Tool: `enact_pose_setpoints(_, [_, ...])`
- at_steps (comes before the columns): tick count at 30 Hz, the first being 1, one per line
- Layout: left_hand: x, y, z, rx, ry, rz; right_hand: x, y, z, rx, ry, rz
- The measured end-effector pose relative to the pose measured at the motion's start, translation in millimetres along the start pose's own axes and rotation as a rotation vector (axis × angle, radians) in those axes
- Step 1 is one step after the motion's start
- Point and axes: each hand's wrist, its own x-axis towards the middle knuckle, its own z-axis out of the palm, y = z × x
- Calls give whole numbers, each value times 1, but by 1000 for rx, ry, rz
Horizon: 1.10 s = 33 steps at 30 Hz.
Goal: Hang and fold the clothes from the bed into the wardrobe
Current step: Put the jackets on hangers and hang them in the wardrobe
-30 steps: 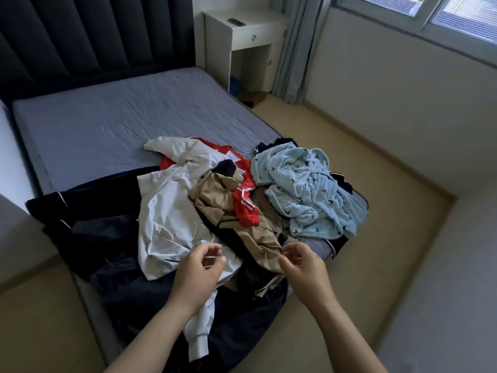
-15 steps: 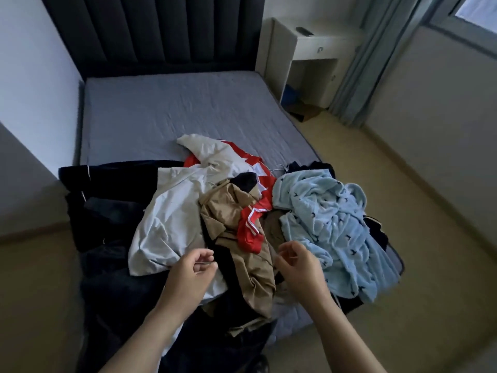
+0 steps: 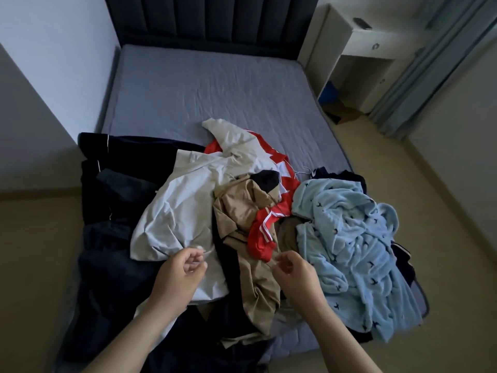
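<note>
Across the last second the view has swung so that the headboard (image 3: 201, 20) sits square ahead. The pile of clothes looks undisturbed: no garment has been lifted or pulled free. Both hands have stayed low over the near edge of the heap in much the same posture. My reading is that the task is at its very start, with the person still choosing a first piece. No wardrobe is in view.

The dark clothes (image 3: 113, 265) lie to the outside of the left hand (image 3: 178, 275) and run on beneath the wrist. This hand hovers with its fingers curled toward the thumb. A thin pale line shows at the fingertips, but I cannot tell whether it is pinched there or simply part of the cloth behind. The white shirt (image 3: 172, 211) lies just beyond and partly under this hand, its hem at the knuckles.

Between the two hands runs the tan garment (image 3: 242, 211), nearer the right hand (image 3: 294, 274), with the red garment (image 3: 262, 232) just ahead of that hand's fingertips. The right hand's fingers are loosely curled with nothing visible in them. The light-blue fleece (image 3: 349, 238) lies just beside it on its outer side. Well beyond it, a wire hanger hook (image 3: 304, 170) pokes out of the pile. The bare part of the bed (image 3: 201, 84) stretches away ahead of both hands.
</note>
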Motion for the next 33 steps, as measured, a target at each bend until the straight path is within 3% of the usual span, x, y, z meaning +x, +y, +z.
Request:
enact_pose_setpoints(10, [54, -48, 41, 51, 22, -81, 91, 35, 35, -106, -95, 16])
enact_pose_setpoints(24, [195, -136, 161, 78, 191, -255, 256, 113, 118, -171, -186, -251])
enact_pose_setpoints(33, [290, -209, 218, 12, 314, -361, 346, 162, 197, -355, -242, -386])
